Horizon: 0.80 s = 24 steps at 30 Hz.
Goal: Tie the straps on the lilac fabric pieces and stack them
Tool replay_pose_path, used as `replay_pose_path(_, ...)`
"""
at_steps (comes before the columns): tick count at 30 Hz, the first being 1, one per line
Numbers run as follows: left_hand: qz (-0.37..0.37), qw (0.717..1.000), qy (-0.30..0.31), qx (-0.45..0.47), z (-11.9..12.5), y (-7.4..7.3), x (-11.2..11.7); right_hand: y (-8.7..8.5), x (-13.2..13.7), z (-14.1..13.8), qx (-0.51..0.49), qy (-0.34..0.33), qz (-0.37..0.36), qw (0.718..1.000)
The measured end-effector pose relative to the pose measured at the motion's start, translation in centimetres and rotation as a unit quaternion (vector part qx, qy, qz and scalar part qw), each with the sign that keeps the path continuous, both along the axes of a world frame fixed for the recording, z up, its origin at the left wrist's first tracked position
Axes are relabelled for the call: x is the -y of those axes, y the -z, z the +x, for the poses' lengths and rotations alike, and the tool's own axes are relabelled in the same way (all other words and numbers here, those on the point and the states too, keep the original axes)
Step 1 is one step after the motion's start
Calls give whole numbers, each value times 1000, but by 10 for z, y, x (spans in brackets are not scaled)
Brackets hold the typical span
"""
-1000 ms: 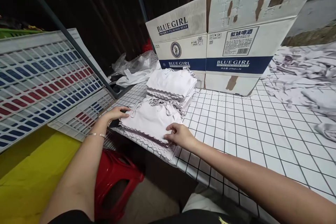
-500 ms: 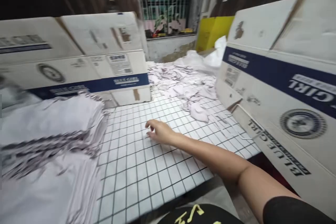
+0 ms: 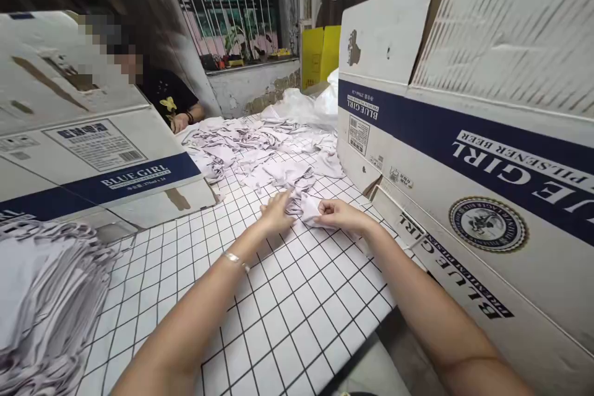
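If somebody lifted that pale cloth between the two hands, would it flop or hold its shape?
Probably floppy: the pale cloth bunches into soft folds between the left hand and right hand. It looks thin, so likely light for its size. It seems unlikely to roll, since it lies crumpled on the grid-patterned tabletop.

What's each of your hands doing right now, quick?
Left hand: at the pale cloth; whether it grips can't be told.
Right hand: closed, pinching that cloth's edge.
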State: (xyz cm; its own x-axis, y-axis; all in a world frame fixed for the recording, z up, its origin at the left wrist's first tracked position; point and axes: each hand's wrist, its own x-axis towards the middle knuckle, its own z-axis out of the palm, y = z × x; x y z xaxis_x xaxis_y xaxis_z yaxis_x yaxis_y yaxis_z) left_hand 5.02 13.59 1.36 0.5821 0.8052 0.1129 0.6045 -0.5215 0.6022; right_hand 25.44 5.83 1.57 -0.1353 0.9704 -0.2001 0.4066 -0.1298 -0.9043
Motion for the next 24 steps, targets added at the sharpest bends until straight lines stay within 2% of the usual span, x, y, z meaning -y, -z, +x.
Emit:
replay_pose_path(1, 8, 1000, 15, -13, 6, 6, 2, -1, 12, 1, -54, -20, -7, 998)
replay_pose_path(3, 22, 999, 23, -38, -1, 11, 13, -2, 37, 4, -102, -51, -17, 993)
replay_pose_path(6, 20, 995, 30, -96, -44, 5, 45, -1, 69, 13, -70, -104, -35, 992)
replay_pose_path(8, -29, 989, 44, -138, -78, -4, 71, 0, 80, 17, -14, -136, -61, 989)
replay_pose_path(10, -81, 987, 31, -138, -104, -13, 92, -1, 82, 13, 45, -109, -52, 992)
replay_pose_path(12, -80, 991, -30, -107, -118, -17, 104, -4, 80, -2, 93, -43, -6, 995)
replay_pose_path(14, -54, 988, -112, -91, -119, -13, 104, -8, 79, -27, 130, -10, 32, 991)
replay_pose_path(16, -58, 980, -164, -97, -112, -2, 97, -8, 84, -55, 175, -17, 70, 982)
replay_pose_path(19, -123, 973, -164, -106, -97, 12, 87, 1, 92, -81, 259, -20, 114, 959)
replay_pose_path(21, -155, 971, -174, -55, -92, 12, 83, 5, 90, -77, 249, 1, 92, 964)
replay_pose_path(24, -186, 954, -216, 89, -95, -6, 82, -6, 65, -47, 98, 25, -3, 995)
